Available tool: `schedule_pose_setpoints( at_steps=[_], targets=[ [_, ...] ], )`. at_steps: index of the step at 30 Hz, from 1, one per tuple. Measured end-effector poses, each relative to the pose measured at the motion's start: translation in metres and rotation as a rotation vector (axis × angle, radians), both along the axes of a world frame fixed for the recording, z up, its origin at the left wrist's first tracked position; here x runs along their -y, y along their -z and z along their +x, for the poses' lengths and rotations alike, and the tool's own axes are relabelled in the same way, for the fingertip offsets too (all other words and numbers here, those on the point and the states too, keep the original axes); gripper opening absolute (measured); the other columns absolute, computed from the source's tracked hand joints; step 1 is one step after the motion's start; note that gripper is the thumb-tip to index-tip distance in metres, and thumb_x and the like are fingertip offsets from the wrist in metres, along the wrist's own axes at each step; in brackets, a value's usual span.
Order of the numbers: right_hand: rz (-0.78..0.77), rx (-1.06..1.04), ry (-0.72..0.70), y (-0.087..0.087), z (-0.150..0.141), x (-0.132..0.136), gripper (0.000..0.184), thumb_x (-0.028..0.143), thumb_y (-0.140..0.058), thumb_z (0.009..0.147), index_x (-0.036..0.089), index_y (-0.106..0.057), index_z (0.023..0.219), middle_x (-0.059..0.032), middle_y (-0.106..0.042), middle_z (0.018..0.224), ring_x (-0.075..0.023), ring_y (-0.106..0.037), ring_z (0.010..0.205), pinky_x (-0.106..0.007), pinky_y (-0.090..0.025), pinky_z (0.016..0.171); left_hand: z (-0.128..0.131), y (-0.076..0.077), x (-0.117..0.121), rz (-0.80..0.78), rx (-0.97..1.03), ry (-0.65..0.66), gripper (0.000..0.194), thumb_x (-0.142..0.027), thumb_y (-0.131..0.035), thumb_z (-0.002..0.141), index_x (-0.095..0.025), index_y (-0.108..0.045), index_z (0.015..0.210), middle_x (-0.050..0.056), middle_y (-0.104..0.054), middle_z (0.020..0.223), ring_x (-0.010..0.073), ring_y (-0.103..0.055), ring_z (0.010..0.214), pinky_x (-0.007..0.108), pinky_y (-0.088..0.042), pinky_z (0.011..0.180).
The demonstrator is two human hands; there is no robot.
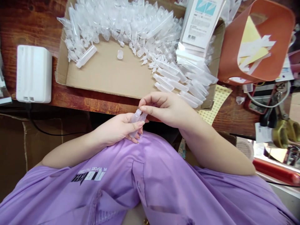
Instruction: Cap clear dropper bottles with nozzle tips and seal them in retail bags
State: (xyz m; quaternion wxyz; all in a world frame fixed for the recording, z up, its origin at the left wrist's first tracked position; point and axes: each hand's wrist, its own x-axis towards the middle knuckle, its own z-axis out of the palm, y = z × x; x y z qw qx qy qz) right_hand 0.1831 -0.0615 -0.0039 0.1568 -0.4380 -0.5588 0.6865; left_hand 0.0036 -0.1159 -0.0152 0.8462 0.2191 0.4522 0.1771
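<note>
Two small translucent plastic bottles [135,118] are held side by side in the left hand [119,126], just above the lap and near the front edge of the wooden surface [25,18]. The fingers of this hand are closed round the bottles, thumb across the front, threaded necks up. Right hand [170,109]: thumb and forefinger pressed together at the neck of one bottle; from where I stand I cannot tell whether a small part sits between them.

Beyond the hands lies a shallow cardboard tray [103,70]. Along its back and left: a heap of clear plastic caps and nozzles [110,18]. One loose cap [120,54] and one lone tube [86,56] lie apart on the tray floor. Right end: a pile of tapered translucent bottles [167,82], with a white printed box [199,23] behind it.

Left of tray: white power adapter [34,73]. Right of tray: orange bin [231,47] containing paper strips [255,51].
</note>
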Motion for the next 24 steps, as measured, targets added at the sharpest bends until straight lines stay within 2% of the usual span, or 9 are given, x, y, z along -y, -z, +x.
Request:
schedule_pose_setpoints(
  at_steps=[4, 7, 8, 11, 12, 15, 19, 21, 24],
  targets=[
    [-0.020, -0.042, -0.041, -0.007, 0.002, -0.007, 0.016, 0.031, -0.069, 0.080, 0.017, -0.063, 0.083, 0.0009, -0.066, 0.072, -0.0103, -0.060, 0.059, -0.024, -0.050, 0.056, -0.002, -0.003, 0.000, 0.028, 0.012, -0.011, 0.029, -0.039, -0.076, 0.078, -0.013, -0.063, 0.080, 0.000, -0.061, 0.072, 0.0097, -0.060, 0.064, 0.024, -0.055, 0.064],
    [0.055, -0.018, -0.108, -0.017, -0.005, -0.033, 0.018, 0.033, -0.071, 0.081, 0.016, -0.065, 0.082, -0.0021, -0.070, 0.077, -0.0116, -0.063, 0.066, -0.025, -0.053, 0.063, -0.004, -0.010, -0.004, 0.025, 0.068, -0.068, 0.027, -0.037, -0.078, 0.078, -0.013, -0.067, 0.085, 0.000, -0.063, 0.071, 0.0097, -0.061, 0.063, 0.025, -0.055, 0.065],
    [0.116, 0.027, -0.101, -0.019, -0.011, -0.046, 0.015, 0.031, -0.070, 0.083, 0.016, -0.065, 0.080, -0.0032, -0.071, 0.080, -0.0120, -0.064, 0.068, -0.026, -0.053, 0.067, -0.004, -0.012, -0.005, 0.012, 0.094, -0.093, 0.028, -0.036, -0.079, 0.077, -0.014, -0.069, 0.090, 0.000, -0.064, 0.072, 0.0099, -0.062, 0.064, 0.025, -0.055, 0.065],
    [0.369, 0.253, 0.066, -0.017, -0.039, -0.089, 0.012, 0.024, -0.063, 0.088, 0.021, -0.060, 0.077, -0.0041, -0.070, 0.087, -0.0149, -0.063, 0.074, -0.033, -0.053, 0.078, -0.006, -0.015, -0.006, -0.012, 0.106, -0.159, 0.036, -0.036, -0.082, 0.074, -0.016, -0.070, 0.102, 0.000, -0.066, 0.074, 0.0103, -0.064, 0.066, 0.025, -0.056, 0.067],
    [0.520, 0.402, 0.088, -0.013, -0.050, -0.103, 0.016, 0.026, -0.065, 0.087, 0.024, -0.055, 0.074, -0.0043, -0.069, 0.087, -0.0184, -0.064, 0.078, -0.035, -0.053, 0.080, -0.007, -0.015, -0.005, -0.008, 0.095, -0.170, 0.035, -0.036, -0.082, 0.074, -0.016, -0.070, 0.101, 0.001, -0.067, 0.076, 0.0101, -0.064, 0.067, 0.025, -0.056, 0.068],
    [0.759, 0.696, 0.040, 0.003, -0.083, -0.132, 0.023, 0.035, -0.067, 0.086, 0.026, -0.049, 0.074, -0.0099, -0.067, 0.104, -0.0299, -0.061, 0.105, -0.045, -0.049, 0.094, -0.010, -0.014, -0.001, 0.015, 0.059, -0.180, 0.034, -0.036, -0.081, 0.076, -0.018, -0.071, 0.103, 0.002, -0.071, 0.085, 0.0092, -0.065, 0.069, 0.024, -0.055, 0.071],
    [0.789, 0.692, -0.106, 0.015, -0.106, -0.135, 0.019, 0.012, -0.066, 0.080, 0.022, -0.050, 0.080, -0.0111, -0.065, 0.111, -0.0298, -0.057, 0.115, -0.044, -0.042, 0.106, -0.019, -0.013, 0.004, 0.020, 0.035, -0.227, 0.033, -0.035, -0.082, 0.075, -0.019, -0.072, 0.102, 0.002, -0.072, 0.089, 0.0085, -0.065, 0.071, 0.023, -0.055, 0.072],
    [0.771, 0.664, -0.114, 0.009, -0.102, -0.126, 0.023, 0.005, -0.066, 0.075, 0.022, -0.053, 0.084, -0.0087, -0.066, 0.103, -0.0279, -0.058, 0.112, -0.041, -0.044, 0.104, -0.024, -0.013, 0.005, 0.015, 0.041, -0.256, 0.033, -0.035, -0.082, 0.074, -0.019, -0.072, 0.101, 0.001, -0.072, 0.086, 0.0087, -0.065, 0.070, 0.023, -0.055, 0.072],
    [0.601, 0.508, -0.120, -0.008, -0.079, -0.106, 0.019, 0.012, -0.068, 0.076, 0.024, -0.060, 0.087, -0.0042, -0.066, 0.085, -0.0232, -0.062, 0.096, -0.036, -0.050, 0.091, -0.030, -0.010, 0.005, 0.005, 0.067, -0.281, 0.033, -0.036, -0.082, 0.074, -0.018, -0.072, 0.101, 0.001, -0.070, 0.082, 0.0091, -0.065, 0.070, 0.023, -0.054, 0.071]
  ],
)
